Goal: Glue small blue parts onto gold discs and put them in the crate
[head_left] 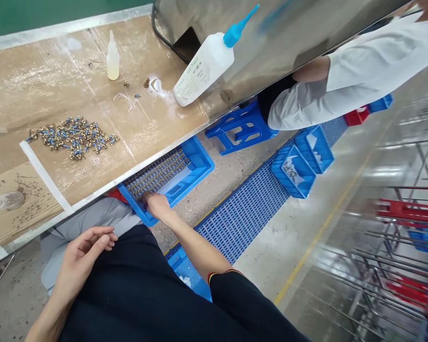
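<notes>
My right hand (157, 206) reaches down into the near end of a blue plastic crate (204, 164) beside the table edge. Its fingers are curled together at the end of the rows of small brass-coloured parts (164, 175) in the crate; whatever is between the fingertips is hidden. My left hand (87, 251) lies palm-up on my lap, fingers loosely bent and thumb apart, holding nothing visible. On the table lies a loose pile of small brass-and-blue parts (76, 135).
A white glue bottle with a blue nozzle (207, 66) and a small clear bottle (112, 61) stand on the table (139, 118). A co-worker's white sleeve (371, 66) shows beside a blue stool (240, 128). Blue bins (296, 178) and slatted mats (242, 216) line the floor.
</notes>
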A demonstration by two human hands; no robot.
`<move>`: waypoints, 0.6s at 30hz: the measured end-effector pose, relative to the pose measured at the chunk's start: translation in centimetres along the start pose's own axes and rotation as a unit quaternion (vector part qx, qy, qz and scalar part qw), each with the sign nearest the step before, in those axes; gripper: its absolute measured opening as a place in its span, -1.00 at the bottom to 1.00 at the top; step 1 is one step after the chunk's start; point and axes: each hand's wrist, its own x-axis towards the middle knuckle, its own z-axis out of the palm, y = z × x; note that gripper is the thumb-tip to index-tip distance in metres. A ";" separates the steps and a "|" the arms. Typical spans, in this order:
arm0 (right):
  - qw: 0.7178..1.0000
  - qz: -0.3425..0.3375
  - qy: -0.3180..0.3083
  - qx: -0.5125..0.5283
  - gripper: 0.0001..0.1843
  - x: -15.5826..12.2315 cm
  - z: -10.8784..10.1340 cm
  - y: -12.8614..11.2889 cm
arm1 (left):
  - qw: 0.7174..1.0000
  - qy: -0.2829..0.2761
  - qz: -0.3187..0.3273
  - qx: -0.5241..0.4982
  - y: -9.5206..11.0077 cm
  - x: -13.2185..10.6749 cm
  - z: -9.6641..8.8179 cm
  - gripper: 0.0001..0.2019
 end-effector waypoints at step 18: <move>0.999 -0.021 -0.034 0.018 -0.71 -1.0 -1.3 -0.4 | 1.000 -0.008 0.010 -0.015 -0.6 0.1 -0.1 -0.58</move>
